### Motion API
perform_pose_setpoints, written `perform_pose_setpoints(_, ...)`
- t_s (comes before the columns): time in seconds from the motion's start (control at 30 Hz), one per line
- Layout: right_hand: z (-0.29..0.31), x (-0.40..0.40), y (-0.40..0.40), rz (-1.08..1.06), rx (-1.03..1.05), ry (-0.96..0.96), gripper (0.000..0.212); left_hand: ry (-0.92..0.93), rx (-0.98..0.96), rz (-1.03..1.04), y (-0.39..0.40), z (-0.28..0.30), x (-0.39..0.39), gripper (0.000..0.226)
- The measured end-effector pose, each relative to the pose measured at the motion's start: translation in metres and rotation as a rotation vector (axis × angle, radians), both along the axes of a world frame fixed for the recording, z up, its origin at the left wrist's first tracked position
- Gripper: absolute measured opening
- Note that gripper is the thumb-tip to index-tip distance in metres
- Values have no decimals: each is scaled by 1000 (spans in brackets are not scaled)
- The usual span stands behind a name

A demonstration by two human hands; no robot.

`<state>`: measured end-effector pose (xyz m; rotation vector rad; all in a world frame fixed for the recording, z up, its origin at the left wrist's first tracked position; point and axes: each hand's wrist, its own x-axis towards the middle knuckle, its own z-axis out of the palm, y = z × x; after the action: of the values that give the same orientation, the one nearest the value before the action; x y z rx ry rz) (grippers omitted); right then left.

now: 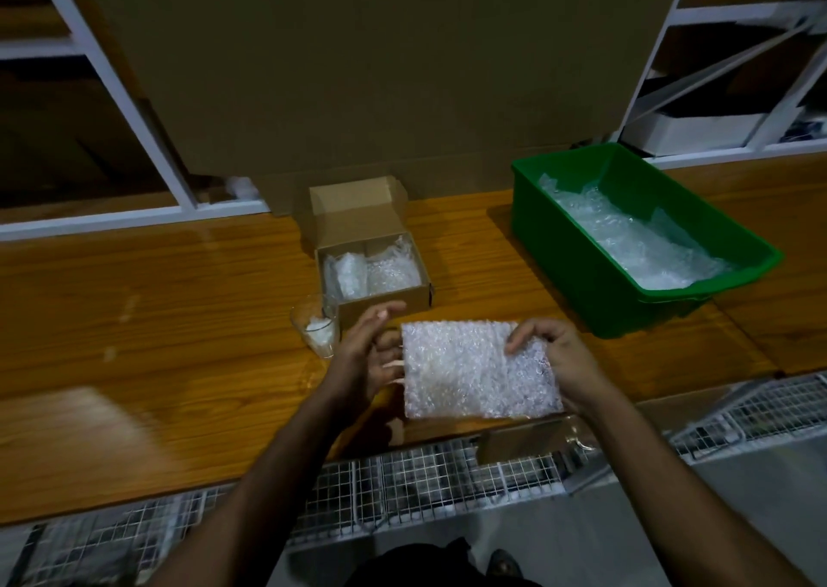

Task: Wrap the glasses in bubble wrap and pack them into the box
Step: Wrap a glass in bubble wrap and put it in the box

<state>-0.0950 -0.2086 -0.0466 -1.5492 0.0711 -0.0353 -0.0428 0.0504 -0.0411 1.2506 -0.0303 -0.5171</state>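
Both forearms reach forward; the right hand (564,358) is curled in a grip, the left hand (364,351) open-fingered.

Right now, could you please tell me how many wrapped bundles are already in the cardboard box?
2: one wrapped bundle on the left and another on the right, side by side inside the cardboard box. More could be hidden beneath them.
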Motion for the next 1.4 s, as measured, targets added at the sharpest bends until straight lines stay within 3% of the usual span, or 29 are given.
perform_pose_setpoints(0.07,3,3,0,38,-49,-26,49,85,55,-63,-3,2,-3,42)
perform_pose_setpoints(0.17,6,9,3,35,-81,-11,51,35,152,-72,-8,-2,-5,47)
perform_pose_setpoints(0.27,2,9,6,-9,385,91,38,18,79,46,-12,-5,-5,43)
perform_pose_setpoints(0.33,-8,3,6,155,807,201,71,6,-3,147,-16,-5,-7,40)
perform_pose_setpoints(0.4,-21,-5,17,351,952,209,103,-12,-66,222,-20,-7,-10,42)
perform_pose_setpoints(0.47,-33,-10,33,356,908,239,115,-9,-130,301,-25,-13,-12,48)
perform_pose_setpoints(0.57,-33,-7,54,187,667,246,107,-27,-86,306,-28,-20,-17,55)
perform_pose_setpoints(0.73,-19,12,49,-47,287,169,30,72,39,146,-19,-29,-16,50)
perform_pose_setpoints(0.9,-3,19,31,143,-56,195,22,18,81,-52,-9,-19,-8,25)
perform_pose_setpoints(1.1,4,14,25,339,-46,233,40,-229,193,-53,-8,-12,2,30)
perform_pose_setpoints(1.23,1,10,23,323,66,159,52,-281,184,-27,-5,-6,6,23)
perform_pose_setpoints(1.37,10,9,26,284,120,91,20,-464,201,-100,2,0,11,22)
perform_pose_setpoints(1.4,14,9,27,279,132,90,21,-480,191,-117,4,1,12,24)
